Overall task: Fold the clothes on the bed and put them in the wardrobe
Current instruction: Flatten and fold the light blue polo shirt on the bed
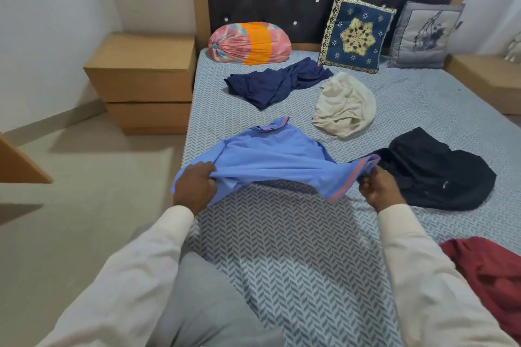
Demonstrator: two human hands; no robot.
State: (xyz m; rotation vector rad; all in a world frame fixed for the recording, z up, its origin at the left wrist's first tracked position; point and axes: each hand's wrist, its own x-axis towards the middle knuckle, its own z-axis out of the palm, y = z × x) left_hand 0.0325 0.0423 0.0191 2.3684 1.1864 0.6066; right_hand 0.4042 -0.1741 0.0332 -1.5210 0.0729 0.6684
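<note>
At mid-frame the left hand (194, 183) grips the light blue shirt (270, 158) by one edge and the right hand (377, 189) pinches its striped hem. The shirt stretches crosswise between them (collar pointing away, toward the headboard), probably lifted off the bed (282, 248), equally near both hands.

the left hand (194, 187) is gripping a bunched edge of a light blue shirt (270, 158), and the right hand (379, 190) is pinching its orange-striped edge. together they are holding the cloth stretched just above the patterned bed (282, 248), while the collar end is resting on the sheet. beyond it a navy garment (276, 83) and a cream garment (345, 105) are lying crumpled, apart from each other. a black garment (439, 172) is lying just beside the right hand, and a dark red garment (490, 270) is lying at the near right. a bolster (249, 42) and two cushions are sitting by the headboard.
</note>
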